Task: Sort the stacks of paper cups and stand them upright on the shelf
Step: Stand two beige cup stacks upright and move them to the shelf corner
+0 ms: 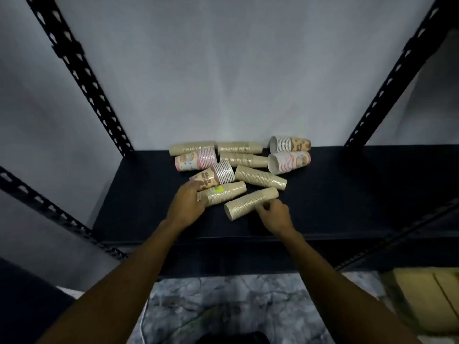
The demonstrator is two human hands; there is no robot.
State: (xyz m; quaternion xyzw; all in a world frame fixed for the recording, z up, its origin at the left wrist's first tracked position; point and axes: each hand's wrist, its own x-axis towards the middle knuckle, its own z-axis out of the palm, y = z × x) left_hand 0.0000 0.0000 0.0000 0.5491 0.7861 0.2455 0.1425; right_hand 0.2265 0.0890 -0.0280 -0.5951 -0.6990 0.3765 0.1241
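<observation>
Several stacks of paper cups lie on their sides in a heap on the dark shelf (360, 194). Most are plain beige; some are printed pink or brown. My left hand (188, 202) grips the end of a beige stack with a green mark (223, 192), just below a brown-printed stack (213, 176). My right hand (275, 214) pinches the side of the nearest beige stack (248, 203), which lies slanted. Two printed stacks (289, 152) lie at the back right with their open mouths facing left. No stack stands upright.
Black perforated uprights (82, 78) (395, 78) frame the shelf against a grey wall. A slanted brace (49, 209) runs at the left. Below the shelf's front edge is marbled floor (223, 306), with a yellowish box (432, 296) at lower right.
</observation>
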